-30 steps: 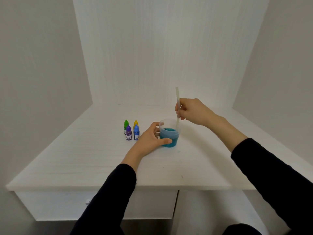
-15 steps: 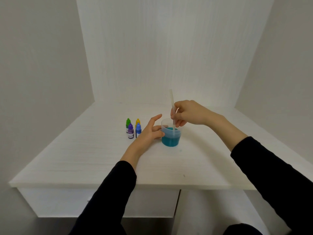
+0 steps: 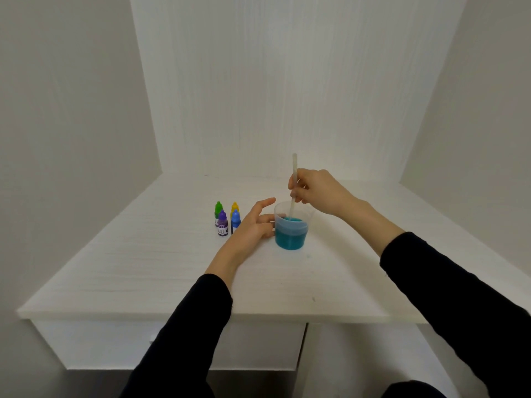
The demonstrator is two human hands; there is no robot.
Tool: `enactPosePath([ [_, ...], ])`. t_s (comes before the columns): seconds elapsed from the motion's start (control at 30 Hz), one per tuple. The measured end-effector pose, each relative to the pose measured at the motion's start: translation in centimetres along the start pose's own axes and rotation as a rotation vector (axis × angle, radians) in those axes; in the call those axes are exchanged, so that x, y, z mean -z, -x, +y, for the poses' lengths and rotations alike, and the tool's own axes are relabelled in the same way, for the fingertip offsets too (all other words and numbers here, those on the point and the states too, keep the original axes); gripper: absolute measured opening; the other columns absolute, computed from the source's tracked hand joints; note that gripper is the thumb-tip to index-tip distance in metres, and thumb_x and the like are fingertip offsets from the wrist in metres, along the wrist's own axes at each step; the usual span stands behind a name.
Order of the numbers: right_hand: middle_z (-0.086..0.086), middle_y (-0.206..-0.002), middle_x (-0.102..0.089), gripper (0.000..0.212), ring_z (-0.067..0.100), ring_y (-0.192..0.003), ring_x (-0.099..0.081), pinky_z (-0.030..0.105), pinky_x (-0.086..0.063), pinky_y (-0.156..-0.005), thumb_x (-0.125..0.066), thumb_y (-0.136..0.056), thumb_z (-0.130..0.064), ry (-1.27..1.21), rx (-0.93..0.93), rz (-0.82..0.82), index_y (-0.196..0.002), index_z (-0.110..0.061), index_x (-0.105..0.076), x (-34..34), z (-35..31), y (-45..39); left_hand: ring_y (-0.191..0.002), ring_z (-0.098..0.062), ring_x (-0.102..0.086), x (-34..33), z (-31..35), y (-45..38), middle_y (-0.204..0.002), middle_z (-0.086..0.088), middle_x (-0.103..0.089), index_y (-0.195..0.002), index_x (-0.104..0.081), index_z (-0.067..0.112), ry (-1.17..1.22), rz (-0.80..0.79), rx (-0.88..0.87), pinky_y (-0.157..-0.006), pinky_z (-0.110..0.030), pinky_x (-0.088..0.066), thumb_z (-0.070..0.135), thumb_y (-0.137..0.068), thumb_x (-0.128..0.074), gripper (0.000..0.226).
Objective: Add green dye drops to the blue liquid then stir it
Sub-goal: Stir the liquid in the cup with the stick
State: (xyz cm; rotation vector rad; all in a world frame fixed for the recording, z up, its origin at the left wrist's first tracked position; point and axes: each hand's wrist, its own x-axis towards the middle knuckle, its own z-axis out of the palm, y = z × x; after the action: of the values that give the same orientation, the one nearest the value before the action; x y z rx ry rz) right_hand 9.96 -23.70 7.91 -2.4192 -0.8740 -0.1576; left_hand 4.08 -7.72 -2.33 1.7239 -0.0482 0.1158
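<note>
A clear plastic cup (image 3: 290, 235) half full of blue-green liquid stands on the white table (image 3: 143, 268). My right hand (image 3: 319, 192) pinches a pale stirring stick (image 3: 293, 179), upright, with its lower end in the liquid. My left hand (image 3: 253, 225) lies just left of the cup with its fingers spread and relaxed, fingertips against the cup's wall. The green dye bottle (image 3: 218, 209) stands capped at the back left of a small group of bottles, left of my left hand.
Beside the green bottle stand a purple bottle (image 3: 222, 224), a yellow bottle (image 3: 234, 206) and a blue bottle (image 3: 236, 219). White walls close the table in at the back and on both sides. The table's front edge (image 3: 201, 317) runs above a drawer.
My left hand has loosened from around the cup, its fingers now spread beside it. My right hand has shifted the stick left, then slightly right, inside the cup.
</note>
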Motion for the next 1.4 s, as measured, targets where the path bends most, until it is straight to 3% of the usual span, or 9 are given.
enactPosePath([
  [0.17,0.007,-0.095,-0.067,0.011,0.018,-0.082,-0.065,0.025,-0.051,-0.078,-0.050,-0.091,-0.007,0.125,-0.037,-0.050,-0.095,-0.014,-0.058,1.3,0.4,0.4,-0.114,-0.012,-0.058,0.0,0.0,-0.1,-0.122,0.006,-0.063,-0.137,-0.036,0.034,-0.002,0.001,-0.001,-0.088,-0.024,-0.050,0.000,-0.089,-0.043,0.059],
  [0.33,0.007,-0.088,-0.067,0.010,0.018,-0.076,-0.068,0.025,-0.055,-0.073,-0.053,-0.088,-0.003,0.108,-0.064,-0.155,-0.091,-0.010,-0.059,2.2,-0.6,0.6,-0.115,-0.015,-0.059,0.0,0.0,0.1,-0.126,0.000,-0.063,-0.138,-0.038,0.031,0.021,0.012,-0.015,-0.097,-0.031,-0.049,-0.002,-0.088,-0.044,0.061],
  [0.53,0.012,-0.088,-0.071,0.009,0.023,-0.080,-0.071,0.026,-0.057,-0.072,-0.053,-0.087,-0.003,0.006,-0.067,-0.252,-0.092,-0.008,-0.060,2.0,-2.4,0.7,-0.115,-0.014,-0.059,0.0,0.1,0.1,-0.125,0.001,-0.063,-0.138,-0.037,0.029,0.018,0.000,-0.012,-0.094,-0.028,-0.049,-0.001,-0.089,-0.044,0.059],
  [0.77,0.011,-0.092,-0.070,0.008,0.018,-0.074,-0.070,0.017,-0.057,-0.064,-0.055,-0.089,-0.005,-0.089,-0.026,-0.157,-0.093,-0.010,-0.060,0.3,-2.6,-0.1,-0.117,-0.022,-0.058,0.0,0.1,0.1,-0.127,-0.007,-0.061,-0.140,-0.037,0.026,0.021,0.003,-0.003,-0.105,-0.044,-0.042,-0.003,-0.088,-0.043,0.060],
  [0.93,0.009,-0.096,-0.068,0.011,0.018,-0.079,-0.069,0.028,-0.057,-0.079,-0.052,-0.093,-0.010,-0.033,0.012,-0.035,-0.099,-0.010,-0.061,-1.0,-1.9,-0.6,-0.118,-0.022,-0.058,0.0,0.1,0.1,-0.128,-0.006,-0.061,-0.140,-0.037,0.026,0.024,0.002,0.000,-0.106,-0.045,-0.042,-0.002,-0.089,-0.043,0.058],
  [1.13,0.010,-0.100,-0.067,0.013,0.020,-0.082,-0.067,0.025,-0.051,-0.076,-0.048,-0.095,-0.011,0.104,-0.018,0.010,-0.099,-0.011,-0.060,0.2,-0.5,0.0,-0.118,-0.020,-0.058,-0.1,0.1,0.1,-0.127,-0.003,-0.062,-0.139,-0.038,0.027,0.019,0.002,-0.013,-0.102,-0.039,-0.046,-0.001,-0.088,-0.044,0.058],
  [1.27,0.010,-0.100,-0.067,0.014,0.023,-0.087,-0.067,0.032,-0.054,-0.083,-0.048,-0.092,-0.006,0.163,-0.047,-0.047,-0.096,-0.012,-0.060,1.4,-0.5,0.7,-0.113,-0.014,-0.060,-0.1,0.2,0.2,-0.123,0.001,-0.064,-0.137,-0.040,0.028,0.020,0.010,-0.019,-0.095,-0.029,-0.050,-0.003,-0.088,-0.044,0.058],
  [1.4,0.009,-0.096,-0.066,0.013,0.022,-0.084,-0.067,0.029,-0.054,-0.078,-0.051,-0.088,-0.002,0.217,-0.043,-0.126,-0.090,-0.011,-0.059,1.9,-1.4,1.1,-0.109,-0.011,-0.062,-0.1,0.4,0.4,-0.120,0.003,-0.065,-0.135,-0.041,0.028,0.032,0.014,-0.022,-0.089,-0.023,-0.051,-0.005,-0.087,-0.042,0.058],
])
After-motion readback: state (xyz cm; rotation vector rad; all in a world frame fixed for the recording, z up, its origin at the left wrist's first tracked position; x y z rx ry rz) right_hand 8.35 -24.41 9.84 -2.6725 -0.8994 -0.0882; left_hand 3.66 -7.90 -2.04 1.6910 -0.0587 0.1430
